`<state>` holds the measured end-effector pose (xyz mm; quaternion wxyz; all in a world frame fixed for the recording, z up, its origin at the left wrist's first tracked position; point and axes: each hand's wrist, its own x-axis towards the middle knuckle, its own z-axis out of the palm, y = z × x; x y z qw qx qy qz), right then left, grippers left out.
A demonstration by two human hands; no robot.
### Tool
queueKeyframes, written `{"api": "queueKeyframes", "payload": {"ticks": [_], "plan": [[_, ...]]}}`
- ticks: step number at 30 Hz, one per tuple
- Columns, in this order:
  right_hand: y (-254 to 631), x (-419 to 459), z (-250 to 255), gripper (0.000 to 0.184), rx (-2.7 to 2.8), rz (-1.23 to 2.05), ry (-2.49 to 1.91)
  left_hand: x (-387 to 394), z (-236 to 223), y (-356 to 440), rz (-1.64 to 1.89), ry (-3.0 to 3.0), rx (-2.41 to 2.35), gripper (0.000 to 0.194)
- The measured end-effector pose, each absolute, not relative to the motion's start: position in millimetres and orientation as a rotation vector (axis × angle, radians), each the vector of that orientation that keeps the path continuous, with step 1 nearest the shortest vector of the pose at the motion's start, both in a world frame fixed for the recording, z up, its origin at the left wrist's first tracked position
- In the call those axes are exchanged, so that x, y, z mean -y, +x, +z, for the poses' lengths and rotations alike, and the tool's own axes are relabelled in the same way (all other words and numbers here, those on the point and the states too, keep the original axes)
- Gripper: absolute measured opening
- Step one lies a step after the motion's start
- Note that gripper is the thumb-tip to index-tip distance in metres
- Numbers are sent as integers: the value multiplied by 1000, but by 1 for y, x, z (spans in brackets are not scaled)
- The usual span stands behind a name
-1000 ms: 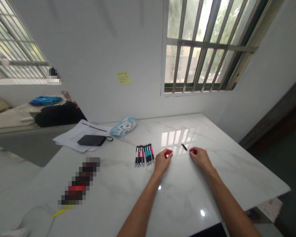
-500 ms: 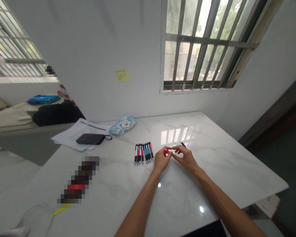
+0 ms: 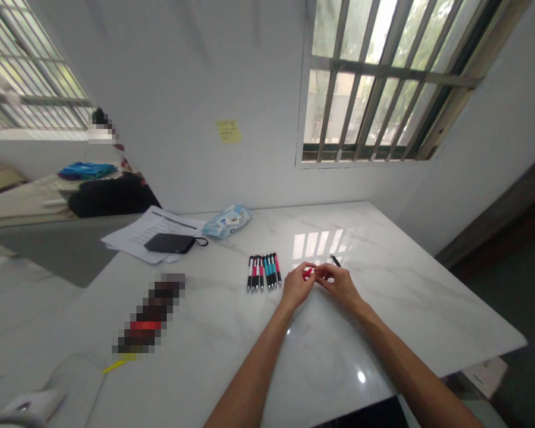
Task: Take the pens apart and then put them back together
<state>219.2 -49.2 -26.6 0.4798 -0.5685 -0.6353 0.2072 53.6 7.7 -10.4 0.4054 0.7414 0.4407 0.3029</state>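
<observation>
My left hand (image 3: 298, 286) pinches a small red plastic part (image 3: 308, 273) at frame centre; my right hand (image 3: 339, 285) meets it in a narrow fingertip pinch, apparently to steady it. A slim black pen piece (image 3: 336, 260) lies just beyond, right of the row of black, red and teal pens (image 3: 264, 272) on the white marble table (image 3: 405, 297).

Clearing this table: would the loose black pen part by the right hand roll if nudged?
The pen part looks slim, round and rigid, so it probably rolls. The glossy marble table looks slick, so it may travel far. It likely weighs little.

Eight pens (image 3: 263, 272) in one row
</observation>
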Motion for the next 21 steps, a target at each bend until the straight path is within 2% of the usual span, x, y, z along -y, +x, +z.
{"api": "queueKeyframes", "payload": {"ticks": [11,14,18,21], "plan": [[231,48,-30,18,1668,456,-1562,-11,-14,54,917,1797,-1128,23],[239,57,-20,27,1732,559,-1549,-12,-16,53,964,1750,-1108,22],[246,62,-5,52,1967,640,-1501,-15,-17,53,999,1687,-1106,22],[243,56,3,51,2072,651,-1511,-14,-18,52,1007,1678,-1118,21]]}}
